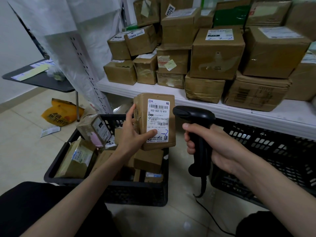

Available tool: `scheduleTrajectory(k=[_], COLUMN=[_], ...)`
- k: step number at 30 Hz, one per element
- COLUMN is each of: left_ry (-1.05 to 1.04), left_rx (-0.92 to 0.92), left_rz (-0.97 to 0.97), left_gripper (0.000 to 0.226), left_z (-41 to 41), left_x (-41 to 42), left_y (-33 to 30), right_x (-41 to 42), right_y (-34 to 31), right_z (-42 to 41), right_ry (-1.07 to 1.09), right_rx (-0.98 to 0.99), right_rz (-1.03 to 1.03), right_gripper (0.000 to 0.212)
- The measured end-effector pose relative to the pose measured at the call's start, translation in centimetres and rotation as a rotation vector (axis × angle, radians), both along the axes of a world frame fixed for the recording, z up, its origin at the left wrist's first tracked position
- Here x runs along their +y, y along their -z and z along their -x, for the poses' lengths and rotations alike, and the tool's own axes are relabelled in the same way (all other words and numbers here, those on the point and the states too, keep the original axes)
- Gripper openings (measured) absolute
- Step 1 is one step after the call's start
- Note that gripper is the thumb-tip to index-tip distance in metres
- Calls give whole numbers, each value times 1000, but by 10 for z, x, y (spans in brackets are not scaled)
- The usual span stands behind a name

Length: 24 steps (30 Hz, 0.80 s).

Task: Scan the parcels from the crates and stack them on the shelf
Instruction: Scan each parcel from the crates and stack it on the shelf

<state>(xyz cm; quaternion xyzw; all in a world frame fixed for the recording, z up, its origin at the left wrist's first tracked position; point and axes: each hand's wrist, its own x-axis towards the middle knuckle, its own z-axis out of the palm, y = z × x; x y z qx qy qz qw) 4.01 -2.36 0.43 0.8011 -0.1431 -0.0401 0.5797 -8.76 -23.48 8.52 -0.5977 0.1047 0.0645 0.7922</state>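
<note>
My left hand [131,132] grips a small brown parcel [171,106] upright above the left black crate [109,189], its white barcode label facing me, thumb on the label's lower edge. My right hand [217,151] holds a black handheld barcode scanner [195,117] by its grip, the scanner head level with the label and just right of the parcel. Several more parcels lie in the left crate. The white shelf [222,106] behind carries many stacked cardboard boxes [215,53].
A second black crate [273,151] stands at the right under the shelf. The scanner's cable trails across the tiled floor. A yellow bag [59,113] and paper scraps lie at the left near a dark table [42,79]. My dark-clothed knees fill the bottom corners.
</note>
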Motion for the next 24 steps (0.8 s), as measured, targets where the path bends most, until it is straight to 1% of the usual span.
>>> scheduleTrajectory(k=[4,8,11,15,18,21,24], left_ry=[-1,0,8,-24,-93,-183,-217], left_rx=[-1,-4,-2,20,58,92,135], left_rz=[10,26,79,137,219,300,354], left_gripper=[121,118,114,116,106,87,82], left_z=[0,-1,-2,-8,-12,-18,-32], left_x=[-1,-1,-3,-6,-12,-15,-8], left_y=[-1,-2,-5,-15,-30,-49,-67], right_x=[-1,-2,-3,-5,-6,-9,-13], right_y=[-2,-3,-6,-14,-22,-27,-30], right_z=[1,1,0,-7,-15,-24,-32], right_ry=[-5,0,6,40,55,81,104], right_rx=[-21,-39,-59,-85,-102,-114,-105], right_rz=[22,42,76,102,106,94,74], right_gripper=[21,21,19,13,11,10,8])
